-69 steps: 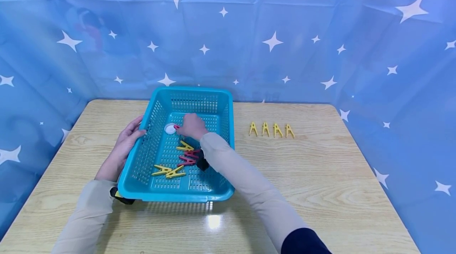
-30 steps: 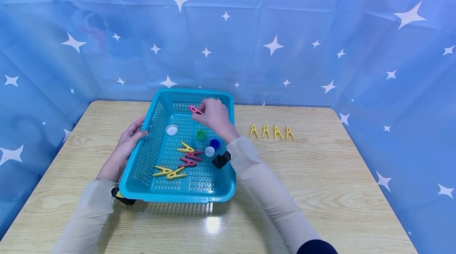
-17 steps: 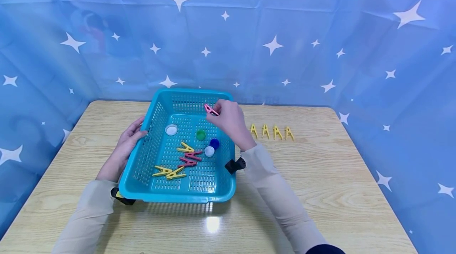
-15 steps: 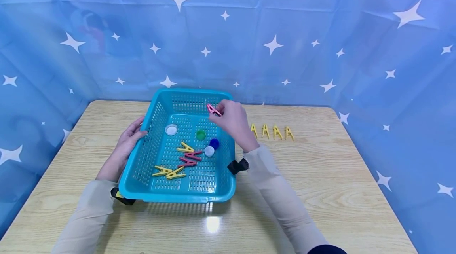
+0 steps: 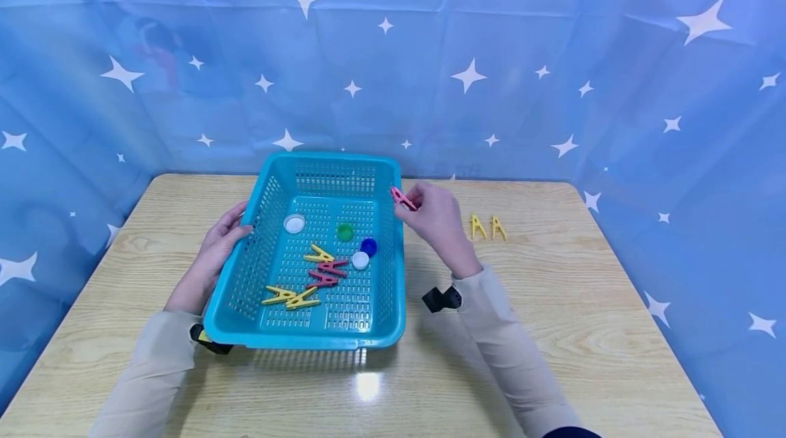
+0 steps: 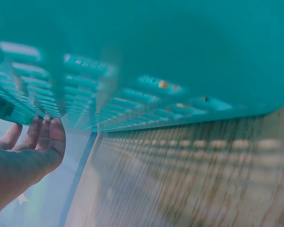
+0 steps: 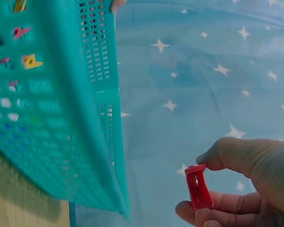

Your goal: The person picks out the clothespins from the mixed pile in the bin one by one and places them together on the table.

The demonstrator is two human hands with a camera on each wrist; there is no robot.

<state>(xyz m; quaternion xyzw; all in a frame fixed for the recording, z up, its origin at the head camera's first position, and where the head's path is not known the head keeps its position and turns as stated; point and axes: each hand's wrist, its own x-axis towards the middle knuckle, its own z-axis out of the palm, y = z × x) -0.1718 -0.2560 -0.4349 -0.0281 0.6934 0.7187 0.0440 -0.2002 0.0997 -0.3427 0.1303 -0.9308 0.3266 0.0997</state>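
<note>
A turquoise plastic basket [image 5: 303,340] stands on the table, its left rim gripped by my left hand [image 5: 215,250], thumb over the edge and fingers along the outer wall. In the left wrist view, the left fingertips [image 6: 58,135] lie against the slotted side. My right hand [image 5: 439,220] pinches a red clothespin [image 5: 402,198] between thumb and fingers, at the basket's right rim in the head view. The right wrist view shows this clothespin [image 7: 199,189] held end-on. Several yellow clothespins [image 5: 302,299] and two red clothespins [image 5: 323,279] lie in the basket.
Also in the basket are a white lid [image 5: 294,224], a green cap [image 5: 345,232], a blue cap [image 5: 369,247] and a small white cap [image 5: 360,260]. Two yellow clothespins [image 5: 477,227] show on the table [image 5: 571,301] right of the right hand. A starry blue curtain [image 5: 430,104] hangs behind.
My right hand has lifted the red clothespin off the basket floor beside the white lid and carried it rightward to the right rim, now covering two yellow clothespins. The left hand stays put.
</note>
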